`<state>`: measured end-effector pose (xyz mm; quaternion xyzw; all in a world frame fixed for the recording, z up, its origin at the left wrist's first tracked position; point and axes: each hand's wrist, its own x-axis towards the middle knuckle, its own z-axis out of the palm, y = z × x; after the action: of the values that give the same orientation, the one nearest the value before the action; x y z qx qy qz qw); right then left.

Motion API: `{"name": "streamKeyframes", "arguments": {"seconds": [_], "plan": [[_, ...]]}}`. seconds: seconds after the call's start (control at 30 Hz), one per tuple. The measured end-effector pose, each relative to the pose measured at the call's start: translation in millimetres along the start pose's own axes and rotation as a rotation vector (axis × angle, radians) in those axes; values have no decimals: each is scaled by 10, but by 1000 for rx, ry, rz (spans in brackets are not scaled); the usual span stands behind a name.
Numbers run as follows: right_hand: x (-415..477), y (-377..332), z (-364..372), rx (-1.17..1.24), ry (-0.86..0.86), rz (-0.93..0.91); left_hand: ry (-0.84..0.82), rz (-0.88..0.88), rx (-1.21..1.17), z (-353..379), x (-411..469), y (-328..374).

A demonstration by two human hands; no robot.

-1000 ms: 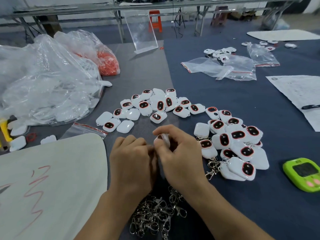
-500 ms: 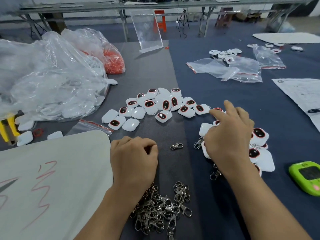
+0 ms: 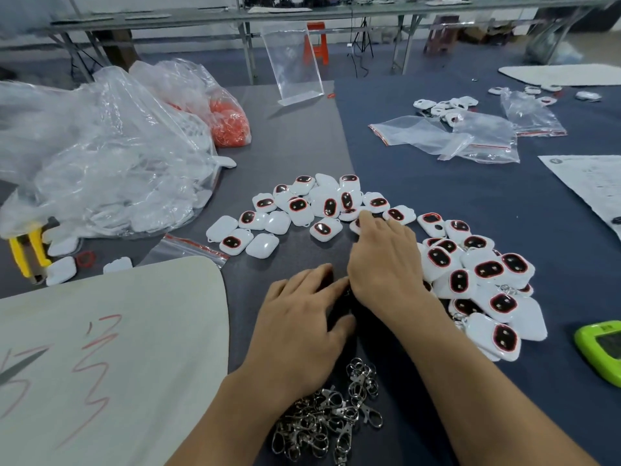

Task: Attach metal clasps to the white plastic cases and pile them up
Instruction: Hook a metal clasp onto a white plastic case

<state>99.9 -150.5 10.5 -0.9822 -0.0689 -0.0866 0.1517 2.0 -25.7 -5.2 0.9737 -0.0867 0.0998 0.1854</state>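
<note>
One white case (image 3: 353,227) at right grip (image 3: 386,260)

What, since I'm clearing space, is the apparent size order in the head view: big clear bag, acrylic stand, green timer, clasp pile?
1. big clear bag
2. clasp pile
3. acrylic stand, farther away
4. green timer, cut off by the frame edge, so unsure

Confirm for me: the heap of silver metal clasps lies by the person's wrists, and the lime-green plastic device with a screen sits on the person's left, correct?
Not quite. The head view shows the lime-green plastic device with a screen on the person's right, not the left, at the picture's right edge. The heap of silver metal clasps does lie by the person's wrists.
</note>
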Motion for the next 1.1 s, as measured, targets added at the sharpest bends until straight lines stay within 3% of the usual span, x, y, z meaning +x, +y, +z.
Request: {"name": "streamKeyframes", "arguments": {"seconds": [0.13, 0.2, 0.4, 0.5, 0.57, 0.67, 0.73, 0.87, 1.1], "plan": [[-146, -49, -43, -5, -30, -128, 247, -22, -83, -84, 31, -23], [-205, -61, -60, 25, -51, -149, 295, -83, -117, -127, 9, -45], [-328, -86, -23, -90, -173, -292, 53, -207, -182, -318, -94, -89], [-331, -69, -7, 9, -142, -280, 77, -217, -181, -509, -120, -166], [-370, -89, 20, 120, -110, -268, -76, -194, -179, -654, -156, -242], [-495, -158, 100, 130, -135, -374, -540, -135, -150, -781, -199, -270], [-555, -181, 137, 123, -146, -400, -621, -109, -155, -776, -183, -269], [-649, -179, 85, 256, -158, -374, -490, -84, -148, -684, -121, -257], [-644, -134, 9, 284, -129, -318, -282, -144, -287, -526, -140, -252]]}}
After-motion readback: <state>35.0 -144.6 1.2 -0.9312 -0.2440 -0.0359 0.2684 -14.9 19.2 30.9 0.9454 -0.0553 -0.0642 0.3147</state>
